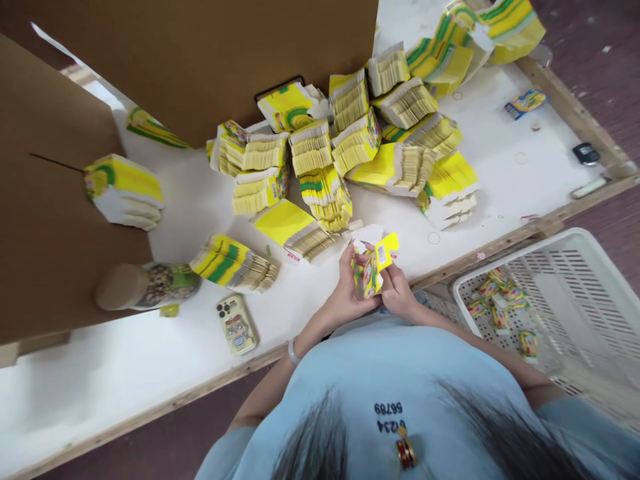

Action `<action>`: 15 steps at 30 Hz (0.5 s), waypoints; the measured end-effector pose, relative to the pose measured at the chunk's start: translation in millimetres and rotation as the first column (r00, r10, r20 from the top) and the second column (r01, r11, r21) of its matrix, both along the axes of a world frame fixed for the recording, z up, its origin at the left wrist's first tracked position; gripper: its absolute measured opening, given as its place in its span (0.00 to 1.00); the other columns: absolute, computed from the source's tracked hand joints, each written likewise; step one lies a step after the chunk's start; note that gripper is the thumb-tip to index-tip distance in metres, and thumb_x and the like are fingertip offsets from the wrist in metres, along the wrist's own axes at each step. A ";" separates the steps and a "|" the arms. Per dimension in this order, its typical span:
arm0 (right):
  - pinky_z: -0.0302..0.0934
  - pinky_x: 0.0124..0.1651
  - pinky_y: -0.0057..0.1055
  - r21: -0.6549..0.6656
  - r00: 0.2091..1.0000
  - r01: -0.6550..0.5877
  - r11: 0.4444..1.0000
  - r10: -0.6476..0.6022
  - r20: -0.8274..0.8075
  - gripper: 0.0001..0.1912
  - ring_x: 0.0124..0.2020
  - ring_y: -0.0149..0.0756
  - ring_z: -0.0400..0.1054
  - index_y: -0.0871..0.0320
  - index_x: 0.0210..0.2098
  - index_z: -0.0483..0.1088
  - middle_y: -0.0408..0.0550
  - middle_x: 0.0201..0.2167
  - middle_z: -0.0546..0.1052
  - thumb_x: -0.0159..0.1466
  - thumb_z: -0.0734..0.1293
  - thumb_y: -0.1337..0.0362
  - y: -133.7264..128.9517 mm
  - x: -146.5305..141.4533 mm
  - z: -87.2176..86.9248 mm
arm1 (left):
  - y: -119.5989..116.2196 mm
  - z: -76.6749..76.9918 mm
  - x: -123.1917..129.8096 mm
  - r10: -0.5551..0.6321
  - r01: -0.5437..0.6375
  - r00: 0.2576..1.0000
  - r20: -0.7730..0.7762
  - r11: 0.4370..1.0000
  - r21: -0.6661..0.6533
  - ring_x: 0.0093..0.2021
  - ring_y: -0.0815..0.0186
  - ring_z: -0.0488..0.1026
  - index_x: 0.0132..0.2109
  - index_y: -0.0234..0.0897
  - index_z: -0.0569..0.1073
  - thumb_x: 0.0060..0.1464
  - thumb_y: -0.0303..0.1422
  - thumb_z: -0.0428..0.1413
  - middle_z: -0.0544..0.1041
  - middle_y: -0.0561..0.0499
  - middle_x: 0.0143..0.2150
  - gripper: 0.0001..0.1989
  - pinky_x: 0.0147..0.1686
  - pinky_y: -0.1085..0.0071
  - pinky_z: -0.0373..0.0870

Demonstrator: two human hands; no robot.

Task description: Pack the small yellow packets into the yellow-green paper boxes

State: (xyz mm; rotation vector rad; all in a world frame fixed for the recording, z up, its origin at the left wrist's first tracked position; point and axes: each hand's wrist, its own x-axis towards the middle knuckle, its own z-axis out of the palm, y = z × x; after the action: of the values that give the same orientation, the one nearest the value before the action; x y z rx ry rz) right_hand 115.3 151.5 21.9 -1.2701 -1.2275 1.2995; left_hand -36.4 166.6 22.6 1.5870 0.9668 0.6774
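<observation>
Close to my body, at the table's front edge, both hands are on a small yellow and green printed carton point(373, 277). A yellow flap with a barcode point(384, 255) stands out from its upper right. My left hand point(346, 283) wraps the carton from the left, fingers curled round it. From the right, my right hand point(397, 288) grips it low, by the flap. The carton's inside is hidden. Just beyond the hands lie stacks of flat folded cartons, the nearest being a fanned stack point(300, 230) and a striped stack point(327, 200).
A white plastic basket point(560, 257) holding several small packed cartons stands at the right. On the white table point(300, 313) lie a phone point(237, 325), a jar point(170, 285), a blue box point(527, 103) and a black object point(585, 154). Large brown cardboard boxes point(210, 53) stand behind.
</observation>
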 end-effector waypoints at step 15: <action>0.69 0.47 0.37 -0.032 0.977 0.210 0.977 -0.209 0.028 0.21 0.41 0.40 0.75 0.53 0.54 0.68 0.48 0.37 0.79 0.67 0.65 0.49 7.0 11.8 -2.9 | 6.2 26.1 -2.6 0.012 -0.035 0.980 -0.201 0.993 -0.111 0.50 0.59 0.77 0.68 0.40 0.63 0.63 0.40 0.54 0.78 0.45 0.55 0.28 0.52 0.64 0.73</action>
State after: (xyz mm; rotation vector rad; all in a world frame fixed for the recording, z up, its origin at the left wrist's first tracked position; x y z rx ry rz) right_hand 127.1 158.6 19.0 -1.4034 -1.0598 1.1591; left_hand -38.9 172.8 48.7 1.5650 1.1531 0.4759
